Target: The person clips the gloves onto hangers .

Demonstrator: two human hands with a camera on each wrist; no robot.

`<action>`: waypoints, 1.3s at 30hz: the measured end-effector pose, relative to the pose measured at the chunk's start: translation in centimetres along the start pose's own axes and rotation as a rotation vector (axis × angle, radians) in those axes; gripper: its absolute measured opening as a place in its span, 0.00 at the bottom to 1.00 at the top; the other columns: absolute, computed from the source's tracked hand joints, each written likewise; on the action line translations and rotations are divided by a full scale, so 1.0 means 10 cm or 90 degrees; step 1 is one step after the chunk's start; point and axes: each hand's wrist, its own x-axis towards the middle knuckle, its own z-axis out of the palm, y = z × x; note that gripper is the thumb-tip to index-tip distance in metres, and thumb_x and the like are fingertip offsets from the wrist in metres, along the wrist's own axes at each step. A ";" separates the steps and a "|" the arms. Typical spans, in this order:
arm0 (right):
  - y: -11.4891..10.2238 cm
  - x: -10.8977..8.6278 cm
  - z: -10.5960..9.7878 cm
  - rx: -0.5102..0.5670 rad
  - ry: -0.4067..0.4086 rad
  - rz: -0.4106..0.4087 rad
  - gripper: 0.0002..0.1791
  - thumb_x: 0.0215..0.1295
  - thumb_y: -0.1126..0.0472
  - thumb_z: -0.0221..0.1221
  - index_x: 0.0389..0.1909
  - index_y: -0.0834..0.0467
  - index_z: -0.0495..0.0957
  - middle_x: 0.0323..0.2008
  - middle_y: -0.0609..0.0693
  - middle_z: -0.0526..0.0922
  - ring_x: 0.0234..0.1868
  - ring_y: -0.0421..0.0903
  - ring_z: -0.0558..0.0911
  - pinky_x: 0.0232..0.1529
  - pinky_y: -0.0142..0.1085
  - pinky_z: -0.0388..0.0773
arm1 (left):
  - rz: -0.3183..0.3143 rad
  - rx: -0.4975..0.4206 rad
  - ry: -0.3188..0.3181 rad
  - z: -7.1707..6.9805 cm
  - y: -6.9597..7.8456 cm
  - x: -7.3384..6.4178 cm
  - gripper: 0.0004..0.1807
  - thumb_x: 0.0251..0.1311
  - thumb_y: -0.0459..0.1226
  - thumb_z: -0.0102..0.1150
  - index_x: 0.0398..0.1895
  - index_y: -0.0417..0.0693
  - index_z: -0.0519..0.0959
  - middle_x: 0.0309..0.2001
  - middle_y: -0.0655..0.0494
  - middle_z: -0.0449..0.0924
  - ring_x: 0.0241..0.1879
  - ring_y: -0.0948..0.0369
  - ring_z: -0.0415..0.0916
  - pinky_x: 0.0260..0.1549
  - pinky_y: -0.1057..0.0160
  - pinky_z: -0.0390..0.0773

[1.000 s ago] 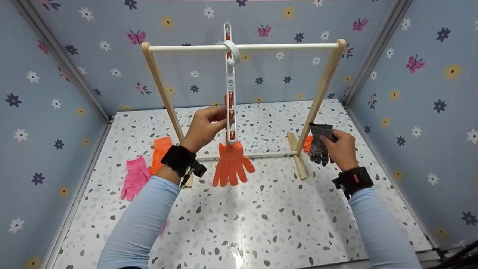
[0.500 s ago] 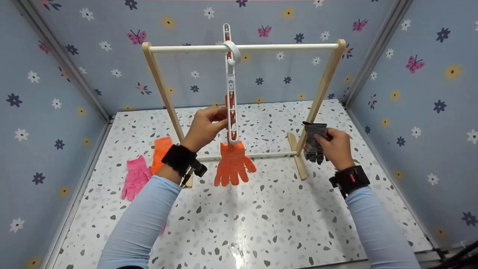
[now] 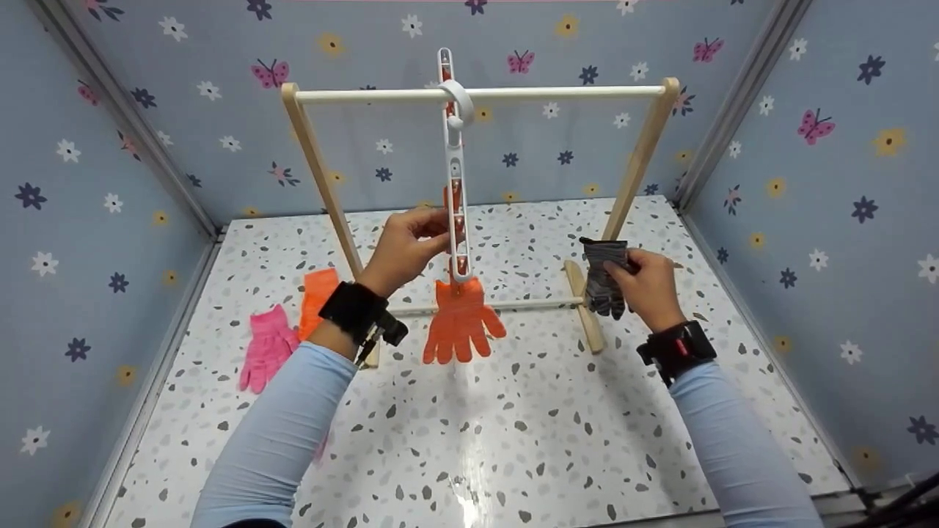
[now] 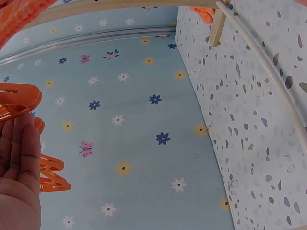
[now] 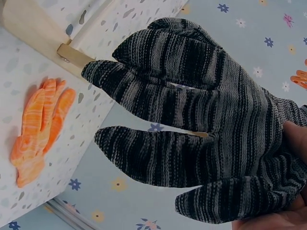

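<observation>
By the rack (image 3: 565,92), right fingers (image 3: 623,276) pinch a striped glove (image 5: 242,124); left fingers (image 3: 422,218) pinch an orange clip (image 4: 21,97).

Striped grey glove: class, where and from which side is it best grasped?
Probably hold the glove by its cuff, at the free left corner, from the left: the cuff is uppermost, fingers hang below, and the right grip pinches the opposite edge.

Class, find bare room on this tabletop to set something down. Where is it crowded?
Bare: the tabletop midway between the sleeves, in front of the rack. Crowded: left, by the pink glove; right, by an orange glove and the held striped glove.
</observation>
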 end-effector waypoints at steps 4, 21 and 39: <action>-0.04 0.00 0.03 0.006 -0.009 -0.005 0.08 0.67 0.69 0.72 0.33 0.72 0.87 0.32 0.67 0.90 0.26 0.35 0.78 0.31 0.21 0.71 | 0.000 -0.005 -0.003 0.01 0.00 0.01 0.12 0.68 0.24 0.67 0.52 0.29 0.87 0.42 0.47 0.84 0.40 0.69 0.83 0.47 0.68 0.85; -0.19 -0.02 0.22 0.050 -0.039 -0.017 0.09 0.67 0.70 0.71 0.43 0.73 0.89 0.41 0.70 0.91 0.39 0.63 0.91 0.34 0.16 0.75 | -0.003 -0.012 -0.006 0.00 0.01 0.01 0.11 0.69 0.25 0.68 0.52 0.30 0.88 0.42 0.48 0.84 0.40 0.69 0.84 0.50 0.61 0.87; -0.31 -0.02 0.39 0.050 -0.047 -0.045 0.11 0.63 0.71 0.73 0.25 0.68 0.82 0.27 0.60 0.87 0.27 0.43 0.75 0.28 0.27 0.68 | 0.014 -0.007 0.013 -0.02 0.00 0.03 0.11 0.65 0.25 0.71 0.49 0.32 0.89 0.40 0.54 0.85 0.37 0.67 0.82 0.44 0.67 0.85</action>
